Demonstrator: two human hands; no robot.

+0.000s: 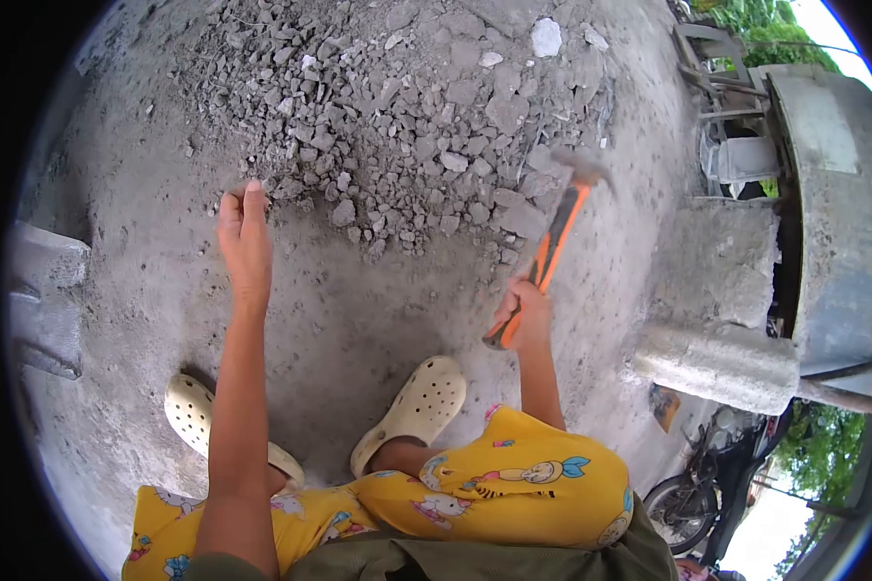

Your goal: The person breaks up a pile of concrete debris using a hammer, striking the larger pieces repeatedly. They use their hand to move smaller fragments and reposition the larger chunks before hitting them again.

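My right hand [526,312] is wrapped round the lower handle of a hammer [558,237] with an orange and black grip. The hammer is tilted, its metal head up and to the right, blurred, over the right edge of the rubble. My left hand [246,230] is at the left near edge of a pile of broken grey rubble [407,145]. Its fingers are curled in with the thumb along them; what they hold, if anything, I cannot make out. Small chunks lie right beside its fingertips.
My feet in cream clogs [421,405] are on the grey ground below the pile. Concrete blocks [48,290] stand at the left edge. To the right are a rough concrete cylinder [717,368], stacked chairs [727,97] and a parked motorcycle [712,484].
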